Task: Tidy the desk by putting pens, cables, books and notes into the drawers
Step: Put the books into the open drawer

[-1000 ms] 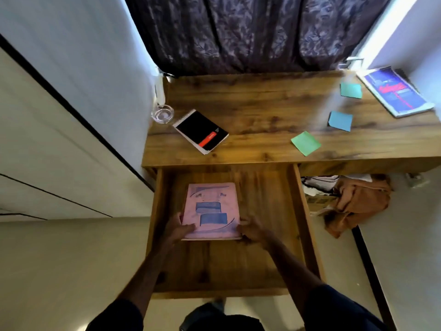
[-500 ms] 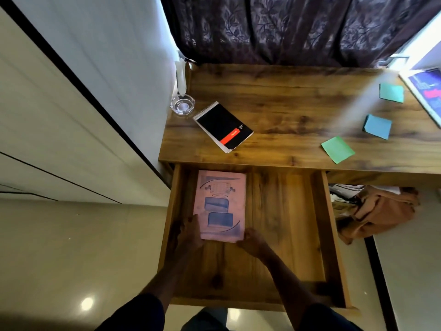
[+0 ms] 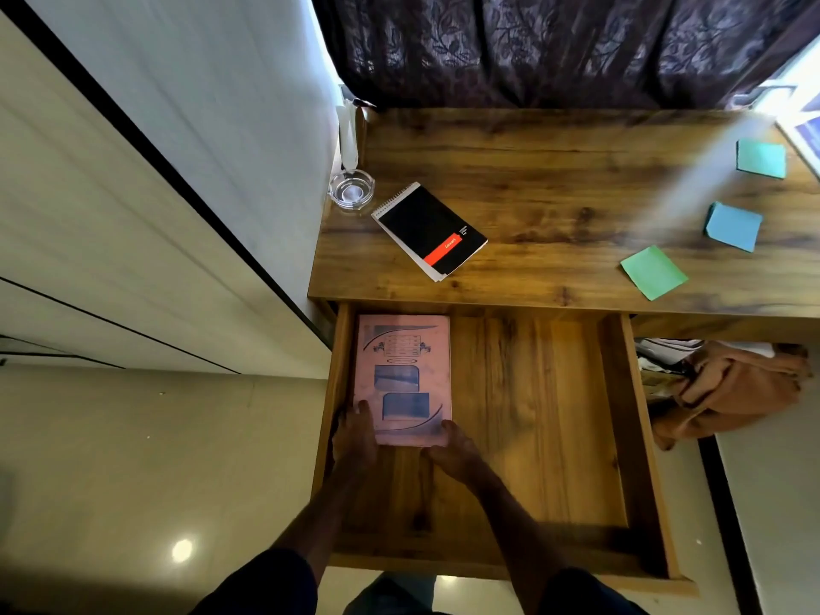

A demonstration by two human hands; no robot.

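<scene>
In the lower middle of the frame, my left hand (image 3: 355, 437) and right hand (image 3: 452, 450) press flat, open fingers on the near corners of the pink book (image 3: 401, 375), not curled round it. The book lies in the open drawer (image 3: 541, 415), close to its left wall. If I push harder on one side, I think it could twist or catch under the table (image 3: 554, 179) edge, and shutting the drawer now would leave the black notepad (image 3: 428, 233) out.
</scene>
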